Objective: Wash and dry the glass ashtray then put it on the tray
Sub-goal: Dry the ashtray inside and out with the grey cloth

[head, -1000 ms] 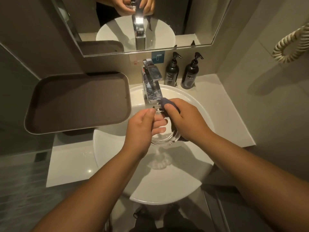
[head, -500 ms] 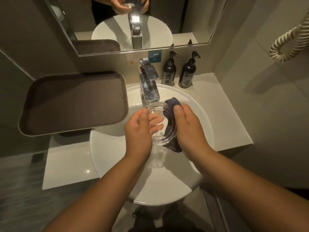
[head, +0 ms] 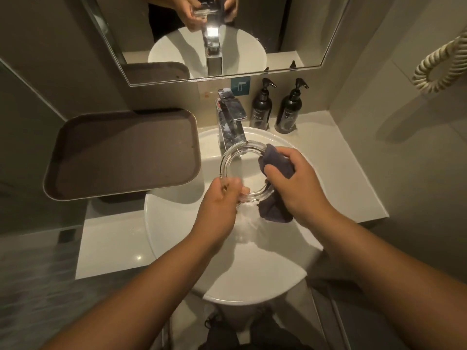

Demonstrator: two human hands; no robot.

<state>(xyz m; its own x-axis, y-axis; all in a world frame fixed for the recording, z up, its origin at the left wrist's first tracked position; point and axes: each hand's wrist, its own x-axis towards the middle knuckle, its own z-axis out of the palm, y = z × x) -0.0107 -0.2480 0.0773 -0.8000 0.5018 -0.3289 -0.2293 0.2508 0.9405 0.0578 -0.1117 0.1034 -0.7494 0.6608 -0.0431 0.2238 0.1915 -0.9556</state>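
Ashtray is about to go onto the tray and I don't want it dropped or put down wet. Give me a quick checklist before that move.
1. Left hand grips the ashtray at its near rim: ok.
2. Right hand presses the cloth on the right rim, so drying is under way: ok.
3. Ashtray fully dry: cannot tell; glass hides any film.
4. Tray has bare room for it: ok.
5. Tap off: cannot tell; no clear stream shows.
6. Path left to the tray, beside the basin, free of obstacles: ok.
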